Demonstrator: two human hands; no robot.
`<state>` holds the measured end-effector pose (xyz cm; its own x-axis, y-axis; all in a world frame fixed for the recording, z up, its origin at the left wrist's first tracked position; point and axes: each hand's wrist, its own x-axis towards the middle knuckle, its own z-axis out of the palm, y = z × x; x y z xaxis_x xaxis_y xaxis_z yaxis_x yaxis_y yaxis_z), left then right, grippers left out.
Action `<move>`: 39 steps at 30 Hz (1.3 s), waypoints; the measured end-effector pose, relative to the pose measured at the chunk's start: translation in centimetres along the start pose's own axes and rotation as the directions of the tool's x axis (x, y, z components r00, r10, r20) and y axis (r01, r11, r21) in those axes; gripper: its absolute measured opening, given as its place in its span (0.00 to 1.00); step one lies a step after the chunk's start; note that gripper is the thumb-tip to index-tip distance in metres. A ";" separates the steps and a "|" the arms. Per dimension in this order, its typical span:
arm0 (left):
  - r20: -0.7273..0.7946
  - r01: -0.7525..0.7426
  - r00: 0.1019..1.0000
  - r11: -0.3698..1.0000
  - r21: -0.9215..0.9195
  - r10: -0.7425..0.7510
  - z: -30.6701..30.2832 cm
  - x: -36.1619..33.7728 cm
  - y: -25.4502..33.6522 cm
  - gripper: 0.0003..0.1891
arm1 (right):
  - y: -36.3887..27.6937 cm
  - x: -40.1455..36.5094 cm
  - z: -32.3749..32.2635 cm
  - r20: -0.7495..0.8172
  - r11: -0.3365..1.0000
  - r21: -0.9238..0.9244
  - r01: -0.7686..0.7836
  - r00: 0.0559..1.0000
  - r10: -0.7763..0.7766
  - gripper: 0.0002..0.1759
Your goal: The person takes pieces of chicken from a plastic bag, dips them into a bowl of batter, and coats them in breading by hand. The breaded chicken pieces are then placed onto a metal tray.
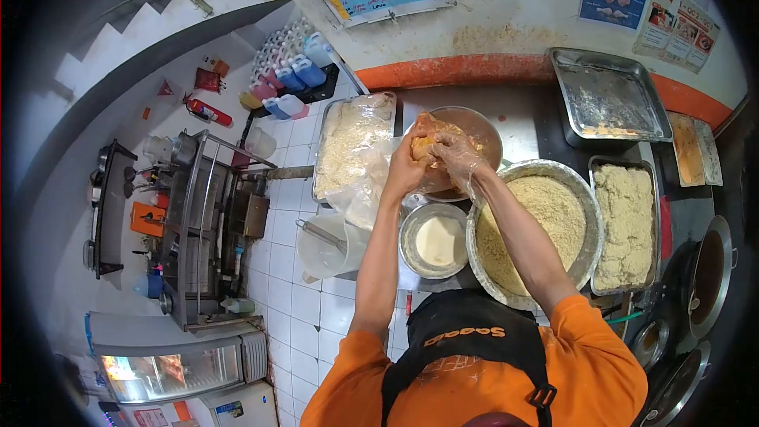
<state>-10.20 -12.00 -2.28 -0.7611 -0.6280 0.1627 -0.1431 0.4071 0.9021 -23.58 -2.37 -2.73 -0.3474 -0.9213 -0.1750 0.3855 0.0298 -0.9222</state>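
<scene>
Both my hands are together over a metal bowl [484,128] at the back of the table. My left hand [407,160] is closed round a piece of orange-coated raw meat [428,128]. My right hand [458,155], in a thin clear glove, grips the same piece from the other side. Below them stands a smaller bowl of pale liquid [439,242]. A large bowl of yellowish crumbs [545,205] lies under my right forearm. Clear plastic [360,182] partly covers a tray of pale crumbs [348,130] left of my hands.
A deep tray of crumb-coated pieces [624,225] stands to the right, with a metal tray [613,99] behind it. A whisk [322,234] rests in a clear plastic container [340,257] at the table's left edge. Large pans [708,277] stand at far right.
</scene>
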 end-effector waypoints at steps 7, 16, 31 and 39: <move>-0.091 -0.050 0.995 0.988 -0.143 0.037 0.9 -0.3 0.7 0.18 | 1.5 2.8 -2.1 -0.077 0.955 -0.244 0.169 0.978 -0.192 0.16; -0.427 -0.120 0.893 0.990 0.078 0.142 4.2 -0.3 4.9 0.22 | -1.4 -2.2 0.6 -0.130 0.829 -0.466 0.309 0.903 -0.409 0.19; -0.423 -0.196 0.840 0.917 0.349 0.340 3.7 -4.8 11.5 0.14 | -8.7 -10.2 1.8 -0.197 0.568 -0.772 0.284 0.744 -0.639 0.23; -0.417 -0.066 0.900 0.985 0.162 0.129 4.0 -7.9 11.9 0.17 | -6.7 -12.0 2.3 -0.207 0.658 -0.657 0.368 0.751 -0.628 0.18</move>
<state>-8.38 0.47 5.60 -0.4392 -0.7892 0.4293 -0.1936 0.5497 0.8126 -19.97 7.61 6.32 -0.6797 -0.6298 0.3760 -0.4364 -0.0649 -0.8974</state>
